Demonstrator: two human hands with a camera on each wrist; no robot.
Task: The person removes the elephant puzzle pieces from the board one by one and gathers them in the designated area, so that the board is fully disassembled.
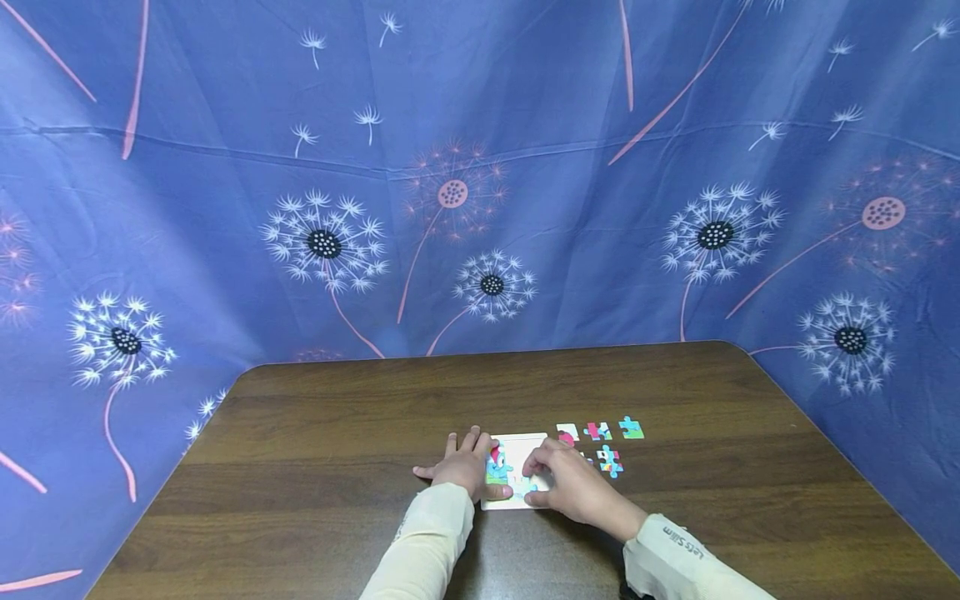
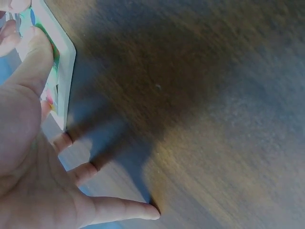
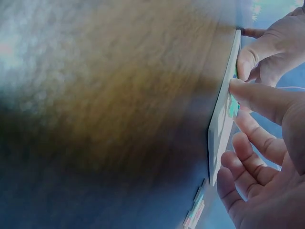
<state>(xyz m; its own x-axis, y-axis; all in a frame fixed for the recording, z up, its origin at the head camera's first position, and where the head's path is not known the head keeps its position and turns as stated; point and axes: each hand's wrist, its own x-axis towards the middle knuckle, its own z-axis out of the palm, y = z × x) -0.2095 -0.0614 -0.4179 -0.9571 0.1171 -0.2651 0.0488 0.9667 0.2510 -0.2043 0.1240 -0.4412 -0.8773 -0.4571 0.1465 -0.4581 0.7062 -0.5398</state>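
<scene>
A white-framed jigsaw puzzle board (image 1: 517,437) lies flat on the table, its left part filled with a colourful picture. My left hand (image 1: 463,471) rests spread at the board's left side, fingers extended. Its thumb (image 2: 38,55) presses on the lower part of the picture, and other fingertips touch the table. Over the board's right half, my right hand (image 1: 573,483) pinches a green-and-blue puzzle piece (image 3: 233,107) between thumb and index finger, low against the board. The other right fingers (image 3: 242,174) are loosely bent, and the hand covers part of the board.
Right of the board lie several loose puzzle pieces, among them a red-and-white one (image 1: 567,432), a green-and-blue one (image 1: 632,428) and a blue one (image 1: 611,462). Another is partly behind my right hand. A blue dandelion-print cloth (image 1: 585,250) hangs behind the brown wooden table (image 1: 337,433).
</scene>
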